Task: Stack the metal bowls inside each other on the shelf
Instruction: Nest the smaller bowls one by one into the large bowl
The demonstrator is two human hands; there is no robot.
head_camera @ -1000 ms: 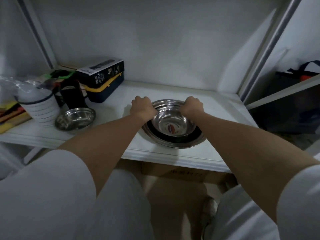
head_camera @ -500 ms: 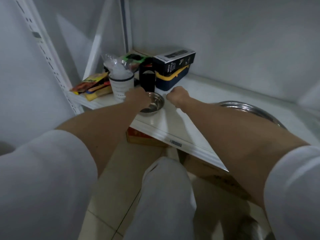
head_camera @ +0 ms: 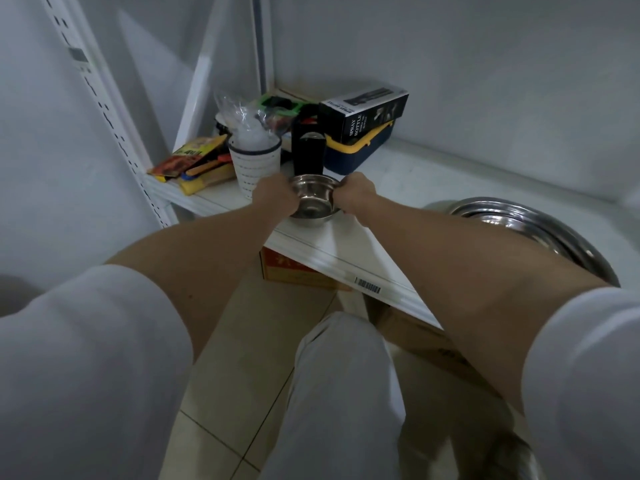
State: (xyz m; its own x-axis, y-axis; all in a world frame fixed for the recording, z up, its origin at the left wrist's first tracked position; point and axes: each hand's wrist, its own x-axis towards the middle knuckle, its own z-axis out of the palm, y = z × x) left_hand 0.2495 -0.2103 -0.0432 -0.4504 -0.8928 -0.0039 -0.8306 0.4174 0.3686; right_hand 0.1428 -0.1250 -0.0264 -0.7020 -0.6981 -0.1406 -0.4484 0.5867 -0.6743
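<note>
Left hand [head_camera: 275, 199]: clamped on the left rim of the small metal bowl [head_camera: 314, 202].
Small metal bowl: near the front edge of the white shelf [head_camera: 398, 188], just before a black container [head_camera: 308, 152].
Right hand [head_camera: 356, 195]: gripping its right rim.
Stacked bowls [head_camera: 540, 230]: well apart, farther right on the shelf.

Both arms reach to the middle of the frame, where the left hand [head_camera: 275, 199] and right hand [head_camera: 356, 195] grip opposite sides of the rim of a small metal bowl [head_camera: 313, 202] at the front of the white shelf [head_camera: 346, 247]. At right, the nested larger bowls [head_camera: 533, 226] rest on the same shelf. Behind the small bowl stands a white cup [head_camera: 254, 164] and a spray bottle box [head_camera: 365, 112].
</note>
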